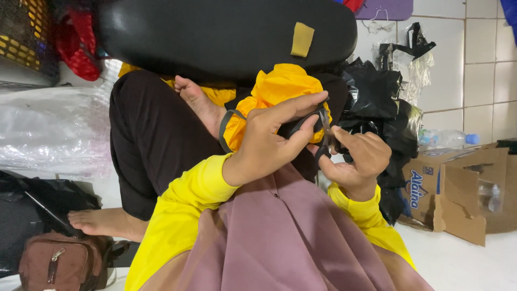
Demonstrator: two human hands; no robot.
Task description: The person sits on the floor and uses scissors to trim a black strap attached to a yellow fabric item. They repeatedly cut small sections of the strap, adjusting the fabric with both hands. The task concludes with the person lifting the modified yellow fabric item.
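**Both hands pinch a dark strap on a yellow fabric bundle**

Left hand (269, 141): fingers (299, 105) stretched long over the top, thumb pressing from below, pinching the narrow dark grey webbing strap (301, 126) between them. Right hand (358, 159): fingers curled in, tips pressed together on the same strap's end near a small dark piece, maybe a buckle; too small to tell. Strap runs between the two grips, touching both sets of fingertips, just in front of the crumpled bright yellow fabric bundle (274, 89), which sits on the lap against the left palm.

To do this well, judging from the grips: keep the strap taut between the hands, let the left anchor the fabric, let the right do the fine work close to the tips, no twist in the webbing.

Further out: yellow sleeves, mauve cloth over the knees, a bare foot (196, 99) behind the bundle, crumpled black plastic bags (377, 91) to the right, a torn brown cardboard box (458, 188) beside them, a small brown zip pouch (59, 261) on the floor at left.
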